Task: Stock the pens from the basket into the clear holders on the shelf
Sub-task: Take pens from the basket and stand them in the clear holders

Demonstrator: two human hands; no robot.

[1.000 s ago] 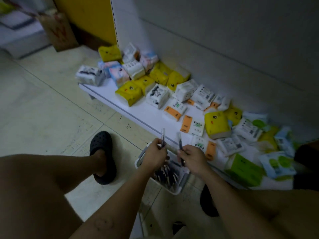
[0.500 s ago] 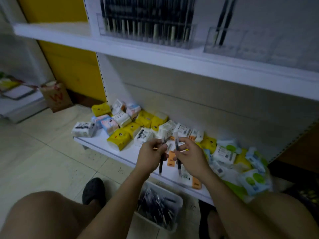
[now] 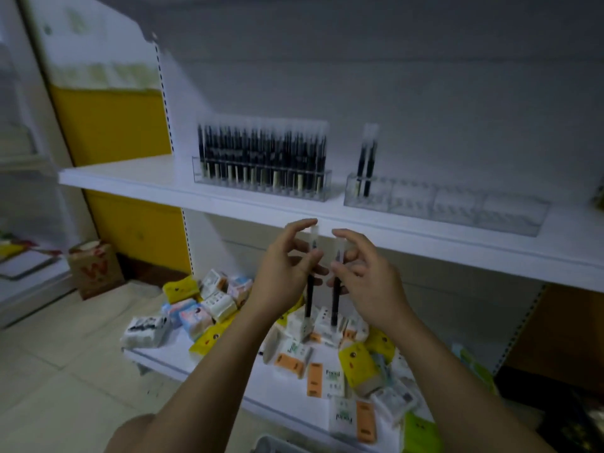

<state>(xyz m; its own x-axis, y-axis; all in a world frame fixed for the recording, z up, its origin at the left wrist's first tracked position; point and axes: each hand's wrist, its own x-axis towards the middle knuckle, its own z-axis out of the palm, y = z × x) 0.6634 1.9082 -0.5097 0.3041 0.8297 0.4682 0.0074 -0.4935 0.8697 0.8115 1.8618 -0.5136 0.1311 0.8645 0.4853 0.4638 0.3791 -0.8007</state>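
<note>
You are holding one pen in each hand, just below the front edge of the shelf (image 3: 130, 178). Your left hand (image 3: 284, 273) is pinching the left pen (image 3: 309, 297) near its top, between the thumb and a bent finger, while the first finger is sticking up loose. Your right hand (image 3: 366, 276) is pinching the right pen (image 3: 334, 300) in much the same way. Both pens are standing straight up, pale caps on top and dark bodies hanging down, side by side and close together. Pinching them up high is leaving the long bottom ends free, so I think they are ready to drop into a slot bottom first.

The full holder (image 3: 261, 181) on the shelf is packed with pens, so nothing more is fitting there. The second holder (image 3: 457, 207), just to its right, is showing only two pens (image 3: 366, 165), standing at its left end. That is likely where yours are going, next to those two, so the row is filling up in order.

The basket (image 3: 271, 447) is only peeking in at the bottom edge, down low near you. I cannot tell what is in it. The tissue packs (image 3: 212, 308) are lying in a heap on the lower shelf (image 3: 170, 358) under your hands, and they are no part of this job.

The slots are looking small and blurry, so going in slowly is the safe way.
</note>
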